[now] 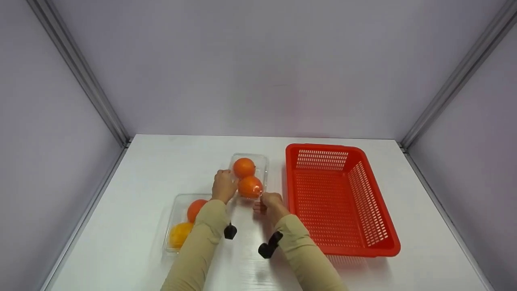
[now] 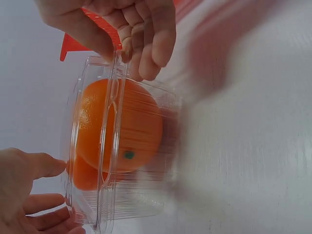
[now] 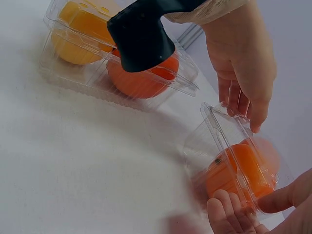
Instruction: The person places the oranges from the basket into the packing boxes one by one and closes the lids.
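A clear plastic clamshell box [image 1: 261, 161] with two oranges [image 1: 244, 167] stands on the white table, its lid over the fruit. At its near right corner my right hand [image 1: 271, 204] pinches the rim between thumb and curled fingers, as the left wrist view shows. My left hand [image 1: 224, 186] is at the box's left side; in the right wrist view its fingers [image 3: 236, 97] curl at the rim and its thumb lies against the lid. A second clear box [image 1: 177, 204], holding an orange-red fruit [image 1: 195, 209] and a yellow one [image 1: 180, 234], lies left of my left forearm, partly covered by the sleeve.
A red perforated plastic basket [image 1: 323, 202] stands close on the right of my right hand. Grey-white walls enclose the table [image 1: 133, 202] at the back and both sides. Black wrist mounts [image 1: 268, 247] stick out from both sleeves.
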Tool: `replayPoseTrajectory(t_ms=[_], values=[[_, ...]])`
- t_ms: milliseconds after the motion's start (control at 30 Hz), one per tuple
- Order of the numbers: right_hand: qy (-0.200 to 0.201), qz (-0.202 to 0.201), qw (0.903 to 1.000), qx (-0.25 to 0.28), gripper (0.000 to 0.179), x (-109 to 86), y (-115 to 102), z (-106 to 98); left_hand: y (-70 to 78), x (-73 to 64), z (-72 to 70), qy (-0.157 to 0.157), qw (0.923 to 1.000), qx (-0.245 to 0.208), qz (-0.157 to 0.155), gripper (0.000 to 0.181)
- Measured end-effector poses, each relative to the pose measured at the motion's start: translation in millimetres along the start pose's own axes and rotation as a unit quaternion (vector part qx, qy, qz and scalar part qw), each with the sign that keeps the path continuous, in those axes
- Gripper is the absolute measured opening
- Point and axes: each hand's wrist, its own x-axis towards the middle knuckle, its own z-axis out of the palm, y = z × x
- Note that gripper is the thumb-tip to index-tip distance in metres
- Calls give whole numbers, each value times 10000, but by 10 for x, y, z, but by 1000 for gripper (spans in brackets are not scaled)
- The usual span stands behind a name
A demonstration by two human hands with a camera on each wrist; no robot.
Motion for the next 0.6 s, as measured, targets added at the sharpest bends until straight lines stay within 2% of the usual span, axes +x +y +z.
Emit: replayPoseTrajectory(t_ms=[333, 467, 600], values=[[-52, -116, 9999, -75, 32, -26, 30, 4, -34, 14, 9, -161, 9997, -175, -26, 47], [-13, -224, 9997, 9, 27, 23, 73, 12, -30, 7, 6, -269, 9993, -262, -79, 50], [-70, -214, 9997, 115, 26, 80, 97, 7, -22, 4, -4, -384, 9991, -145, -85, 50]])
